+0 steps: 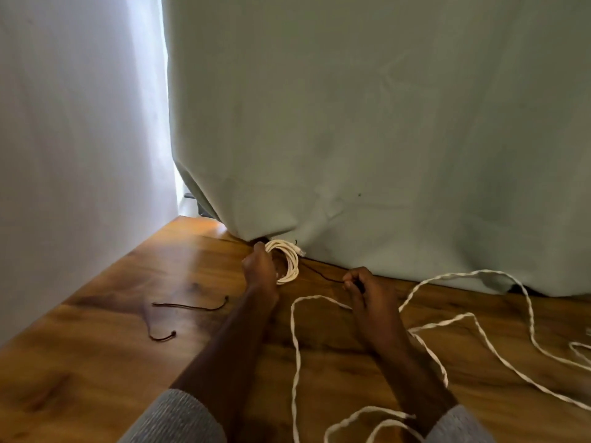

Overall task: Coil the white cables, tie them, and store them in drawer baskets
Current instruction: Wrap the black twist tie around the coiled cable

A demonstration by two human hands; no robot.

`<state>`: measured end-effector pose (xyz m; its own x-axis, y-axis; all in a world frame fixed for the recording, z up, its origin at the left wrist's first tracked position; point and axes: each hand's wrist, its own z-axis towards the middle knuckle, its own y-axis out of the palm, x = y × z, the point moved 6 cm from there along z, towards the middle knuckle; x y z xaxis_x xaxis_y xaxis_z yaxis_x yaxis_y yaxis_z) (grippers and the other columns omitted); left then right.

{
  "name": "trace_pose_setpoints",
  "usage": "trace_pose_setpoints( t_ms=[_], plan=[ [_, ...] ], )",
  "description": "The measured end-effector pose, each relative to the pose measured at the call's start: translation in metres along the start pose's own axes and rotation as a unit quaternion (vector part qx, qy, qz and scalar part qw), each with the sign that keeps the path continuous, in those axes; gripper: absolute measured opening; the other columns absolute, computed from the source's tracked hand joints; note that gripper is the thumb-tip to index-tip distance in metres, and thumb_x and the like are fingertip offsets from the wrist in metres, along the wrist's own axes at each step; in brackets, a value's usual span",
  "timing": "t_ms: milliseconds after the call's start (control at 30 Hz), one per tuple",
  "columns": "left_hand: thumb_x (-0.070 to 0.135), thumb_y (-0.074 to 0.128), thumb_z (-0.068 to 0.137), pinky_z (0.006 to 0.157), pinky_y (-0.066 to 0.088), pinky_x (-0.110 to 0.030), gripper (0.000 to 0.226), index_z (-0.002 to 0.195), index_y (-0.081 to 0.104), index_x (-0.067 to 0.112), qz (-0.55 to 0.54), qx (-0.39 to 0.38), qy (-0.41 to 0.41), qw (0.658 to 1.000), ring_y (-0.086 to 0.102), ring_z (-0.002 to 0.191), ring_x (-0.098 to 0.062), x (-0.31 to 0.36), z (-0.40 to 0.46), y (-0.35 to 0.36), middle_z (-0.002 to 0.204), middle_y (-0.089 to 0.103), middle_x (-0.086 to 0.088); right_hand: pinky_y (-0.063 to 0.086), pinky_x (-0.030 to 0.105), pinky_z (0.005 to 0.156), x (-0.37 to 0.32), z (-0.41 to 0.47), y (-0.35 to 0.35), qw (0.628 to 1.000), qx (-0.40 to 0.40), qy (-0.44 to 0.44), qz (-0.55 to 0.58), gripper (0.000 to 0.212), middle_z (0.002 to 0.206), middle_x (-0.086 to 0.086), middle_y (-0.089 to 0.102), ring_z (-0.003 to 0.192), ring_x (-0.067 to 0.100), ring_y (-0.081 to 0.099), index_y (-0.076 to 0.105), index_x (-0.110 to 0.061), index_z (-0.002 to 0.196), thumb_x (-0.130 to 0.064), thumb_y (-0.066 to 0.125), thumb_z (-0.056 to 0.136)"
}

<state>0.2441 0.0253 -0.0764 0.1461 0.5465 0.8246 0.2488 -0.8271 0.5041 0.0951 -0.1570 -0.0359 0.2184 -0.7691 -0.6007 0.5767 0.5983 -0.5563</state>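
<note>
A coiled white cable (289, 260) stands upright near the far edge of the wooden table (96, 362), close to the hanging cloth. My left hand (260, 266) grips the coil's left side. A thin dark tie (319, 274) runs from the coil to my right hand (363, 287), which pinches its end. A second white cable (473, 318) lies uncoiled in loose loops across the right half of the table, passing under my right forearm.
Two more dark ties (192, 306) (161, 337) lie on the table left of my left arm. A pale green cloth (383, 139) hangs along the table's far edge. A white curtain (80, 139) hangs at the left.
</note>
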Motion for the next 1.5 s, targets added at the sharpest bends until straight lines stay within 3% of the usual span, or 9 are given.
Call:
trace_pose_setpoints(
  t_ms=[167,433,700,833,900,1000,1200,1333,1500],
  plan=[
    [0.023,0.048,0.094,0.042,0.032,-0.022,0.019,0.081,0.056,0.013,0.014,-0.018,0.037,0.999,0.043,0.046,-0.013,0.007,0.028,0.001,0.063,0.046,-0.001,0.036,0.003,0.072,0.002,0.008,0.002,0.996,-0.044,-0.071,-0.029,0.010,0.090,-0.009,0.061,0.086,-0.008,0.055,0.063,-0.018,0.097,-0.011,0.057,0.100],
    [0.022,0.049,0.091,0.043,0.032,-0.022,0.025,0.068,0.053,0.014,0.067,-0.066,0.066,0.993,0.043,0.047,-0.019,0.009,0.028,0.008,0.062,0.044,-0.006,0.035,0.000,0.075,-0.009,0.005,0.008,0.989,-0.049,-0.135,-0.015,0.010,0.088,-0.008,0.058,0.086,-0.018,0.051,0.066,-0.006,0.094,-0.005,0.057,0.091],
    [0.025,0.053,0.099,0.055,0.044,-0.030,0.016,0.086,0.052,0.017,0.078,-0.102,0.029,0.991,0.059,0.062,-0.016,0.001,0.008,0.010,0.070,0.060,-0.003,0.039,0.005,0.072,-0.017,-0.008,0.011,0.984,-0.120,-0.131,0.015,0.010,0.091,-0.015,0.059,0.088,-0.001,0.056,0.063,-0.023,0.096,-0.017,0.056,0.094],
    [0.022,0.054,0.098,0.040,0.039,-0.022,0.019,0.082,0.055,0.013,0.062,-0.105,0.024,0.992,0.052,0.050,-0.015,0.004,0.009,0.008,0.064,0.053,-0.004,0.039,0.009,0.072,-0.022,-0.015,0.014,0.978,-0.149,-0.144,0.023,0.011,0.092,-0.019,0.057,0.085,0.002,0.055,0.060,-0.026,0.096,-0.015,0.056,0.096],
    [0.022,0.053,0.098,0.042,0.041,-0.023,0.021,0.080,0.058,0.012,0.066,-0.114,0.023,0.991,0.055,0.051,-0.016,0.003,0.008,0.009,0.062,0.055,-0.003,0.039,0.009,0.073,-0.020,-0.015,0.014,0.979,-0.150,-0.135,0.021,0.010,0.092,-0.017,0.058,0.087,0.002,0.055,0.061,-0.023,0.096,-0.014,0.056,0.097],
    [0.026,0.054,0.098,0.051,0.043,-0.028,0.018,0.086,0.059,0.014,0.081,-0.120,0.019,0.989,0.058,0.059,-0.016,0.002,0.006,0.011,0.069,0.060,-0.003,0.040,0.010,0.075,-0.012,-0.010,0.014,0.985,-0.135,-0.103,-0.009,0.012,0.095,-0.011,0.060,0.090,0.001,0.055,0.061,-0.024,0.098,-0.013,0.056,0.098],
    [0.032,0.054,0.097,0.034,0.037,-0.021,0.031,0.108,0.056,0.003,0.127,-0.138,0.017,0.982,0.051,0.055,-0.015,-0.006,-0.005,0.021,0.078,0.056,-0.008,0.040,0.029,0.069,-0.006,-0.003,0.004,0.992,-0.023,-0.080,-0.097,0.007,0.090,-0.006,0.055,0.079,0.014,0.051,0.063,-0.013,0.098,-0.008,0.059,0.098],
    [0.022,0.048,0.102,0.035,0.032,-0.015,0.035,0.070,0.053,0.008,0.171,-0.191,0.058,0.965,0.044,0.034,-0.005,-0.005,-0.032,0.036,0.047,0.049,0.003,0.045,0.032,0.064,-0.020,-0.002,0.003,0.981,0.019,-0.126,-0.150,0.010,0.088,0.007,0.062,0.074,0.021,0.056,0.064,-0.009,0.098,-0.007,0.055,0.093],
    [0.018,0.049,0.102,0.045,0.033,-0.022,0.037,0.071,0.057,-0.001,0.163,-0.239,0.157,0.944,0.041,0.043,-0.017,0.005,-0.057,0.047,0.056,0.044,-0.013,0.056,0.036,0.064,-0.045,-0.007,0.003,0.950,0.050,-0.212,-0.223,0.039,0.092,0.016,0.070,0.078,0.029,0.067,0.070,-0.002,0.102,-0.023,0.041,0.088]
  ],
)
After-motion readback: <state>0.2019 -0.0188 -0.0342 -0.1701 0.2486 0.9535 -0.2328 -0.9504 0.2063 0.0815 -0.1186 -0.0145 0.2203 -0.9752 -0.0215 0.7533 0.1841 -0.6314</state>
